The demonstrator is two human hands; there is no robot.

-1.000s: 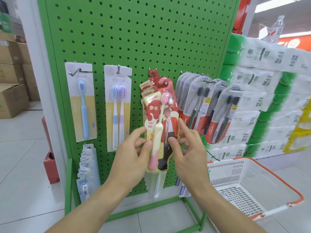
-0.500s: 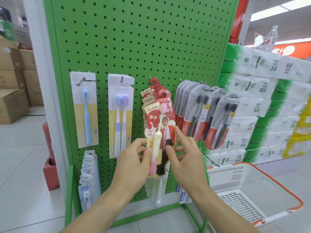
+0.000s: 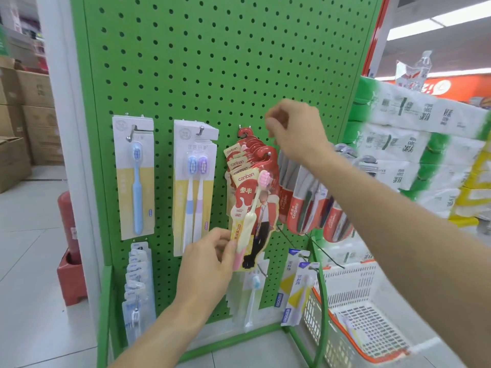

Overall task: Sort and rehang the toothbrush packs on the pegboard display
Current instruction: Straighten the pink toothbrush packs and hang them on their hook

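Note:
On a hook in the middle of the green pegboard [image 3: 212, 62] hangs a bunch of red canban toothbrush packs [image 3: 252, 187]. My left hand [image 3: 210, 264] pinches the lower edge of the front pack, by the pink and cream brush handle. Up at the hook level is my right hand [image 3: 295, 128], blurred, with its fingers curled and nothing seen in them. It is just above the tops of the red packs and the Colgate packs [image 3: 305, 208]. A single blue brush pack [image 3: 135, 181] and a twin pack [image 3: 195, 187] hang to the left.
More white packs hang low on the board at the left [image 3: 136, 288] and below the red bunch [image 3: 297, 288]. A white basket with an orange rim [image 3: 345, 301] stands at the lower right. Wrapped tissue rolls [image 3: 425, 134] are stacked to the right, cardboard boxes [image 3: 26, 102] to the left.
My right hand let go of the front red pack and rose to the hook level. The left hand keeps its pinch on the pack's lower edge. The camera has moved closer.

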